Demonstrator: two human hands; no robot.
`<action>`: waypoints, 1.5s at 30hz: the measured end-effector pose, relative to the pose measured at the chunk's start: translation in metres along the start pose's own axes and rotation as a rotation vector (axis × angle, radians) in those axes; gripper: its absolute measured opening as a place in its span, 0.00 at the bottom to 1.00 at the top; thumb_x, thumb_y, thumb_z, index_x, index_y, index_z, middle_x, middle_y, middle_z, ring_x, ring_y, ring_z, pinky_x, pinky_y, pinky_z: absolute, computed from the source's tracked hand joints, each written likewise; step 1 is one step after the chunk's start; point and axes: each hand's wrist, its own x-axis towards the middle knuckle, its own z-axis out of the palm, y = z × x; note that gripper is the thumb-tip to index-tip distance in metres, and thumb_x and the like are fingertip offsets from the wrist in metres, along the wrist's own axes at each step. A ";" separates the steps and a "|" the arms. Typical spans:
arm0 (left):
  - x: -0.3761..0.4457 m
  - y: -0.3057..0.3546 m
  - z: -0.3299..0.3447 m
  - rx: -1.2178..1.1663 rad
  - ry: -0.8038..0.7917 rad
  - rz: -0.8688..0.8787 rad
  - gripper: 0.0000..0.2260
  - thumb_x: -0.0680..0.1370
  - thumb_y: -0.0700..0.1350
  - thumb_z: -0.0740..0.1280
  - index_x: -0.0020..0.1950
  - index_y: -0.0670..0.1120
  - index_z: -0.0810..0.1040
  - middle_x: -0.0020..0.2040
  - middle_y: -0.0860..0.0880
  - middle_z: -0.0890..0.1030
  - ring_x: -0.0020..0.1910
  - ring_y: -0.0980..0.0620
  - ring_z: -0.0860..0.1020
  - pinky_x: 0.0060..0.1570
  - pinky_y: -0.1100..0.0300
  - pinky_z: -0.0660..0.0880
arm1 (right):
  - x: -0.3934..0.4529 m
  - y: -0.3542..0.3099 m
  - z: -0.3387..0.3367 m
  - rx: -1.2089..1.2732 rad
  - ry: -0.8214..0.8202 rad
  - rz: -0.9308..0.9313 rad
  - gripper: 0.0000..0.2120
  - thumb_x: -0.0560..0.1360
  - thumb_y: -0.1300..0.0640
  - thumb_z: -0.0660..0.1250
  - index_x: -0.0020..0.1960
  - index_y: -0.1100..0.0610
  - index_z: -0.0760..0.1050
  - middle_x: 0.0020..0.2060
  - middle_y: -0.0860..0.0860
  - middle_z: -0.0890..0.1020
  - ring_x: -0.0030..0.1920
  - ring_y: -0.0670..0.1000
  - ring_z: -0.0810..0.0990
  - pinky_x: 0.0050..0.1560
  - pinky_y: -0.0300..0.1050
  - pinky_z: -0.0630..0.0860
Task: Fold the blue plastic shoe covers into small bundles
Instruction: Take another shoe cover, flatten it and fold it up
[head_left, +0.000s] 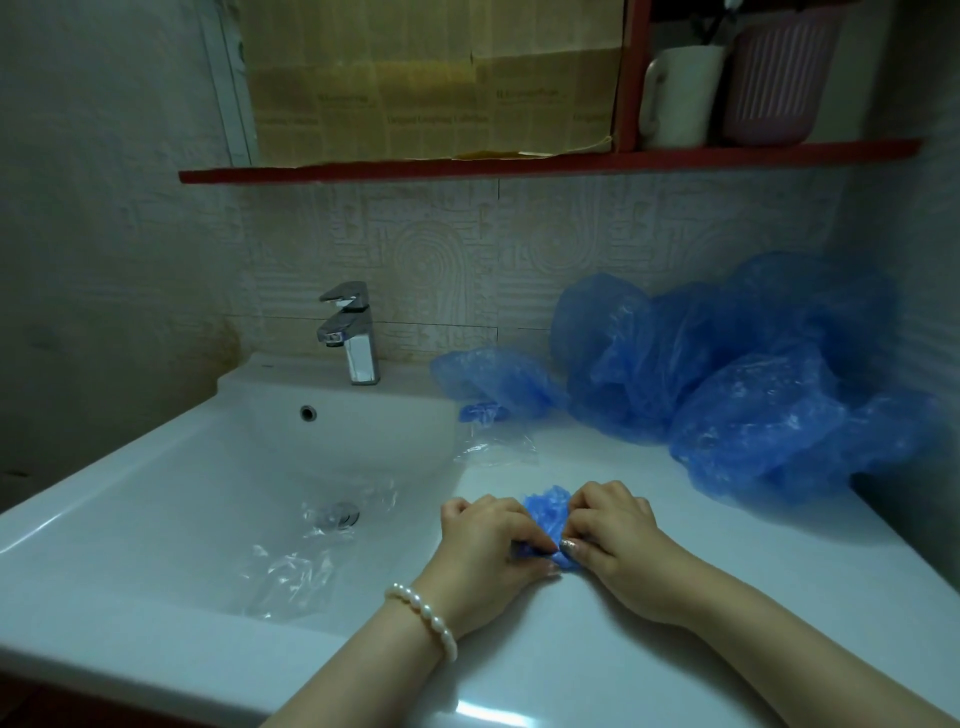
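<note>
Item in hand: one blue shoe cover (545, 519), already gathered small, lying on the white tabletop (623, 649) just right of the sink basin (208, 493).
Your left hand (488, 545): fingers curled, pinching the cover's left side – thumb tucked under the near edge.
Your right hand (618, 530): fingers curled likewise, pinching the right side; thumb meets the plastic at the near edge.
Key relation: the cover sits between your two hands, touching both; its longer run goes away from you, the far end puffing up beyond your knuckles. Neither hand is nearer – they flank it evenly.
Judged step: compressing this cover toward a bundle; the loose far end looks like the part left to tuck in.
Stock waiting: a heap of unfolded shoe covers (753, 384) against the back wall, well to the right and beyond your right hand – that hand has the shorter reach.
Finished, seemingly: a small blue bundle (483, 413) near the faucet (353, 338).
Also present: clear plastic wrap (493, 449) at the basin's edge, more of it in the basin.
</note>
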 end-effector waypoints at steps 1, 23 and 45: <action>0.001 0.001 0.000 -0.018 0.010 0.003 0.10 0.69 0.57 0.72 0.47 0.55 0.83 0.39 0.62 0.75 0.43 0.68 0.69 0.52 0.60 0.55 | -0.002 0.000 0.000 0.018 0.007 0.005 0.08 0.80 0.50 0.57 0.42 0.45 0.70 0.44 0.38 0.64 0.51 0.43 0.61 0.52 0.38 0.54; 0.001 0.006 -0.005 0.134 -0.011 -0.133 0.06 0.79 0.51 0.61 0.45 0.54 0.75 0.45 0.56 0.78 0.52 0.56 0.71 0.54 0.58 0.56 | -0.010 0.009 -0.005 0.111 0.092 0.010 0.13 0.62 0.31 0.61 0.38 0.38 0.71 0.43 0.36 0.68 0.52 0.35 0.64 0.53 0.34 0.57; -0.002 0.002 -0.004 0.278 0.127 -0.053 0.23 0.67 0.68 0.54 0.42 0.55 0.80 0.41 0.58 0.78 0.49 0.57 0.71 0.42 0.57 0.50 | 0.003 0.004 0.007 -0.035 0.113 -0.009 0.18 0.77 0.42 0.55 0.48 0.51 0.78 0.44 0.40 0.66 0.50 0.44 0.62 0.50 0.37 0.56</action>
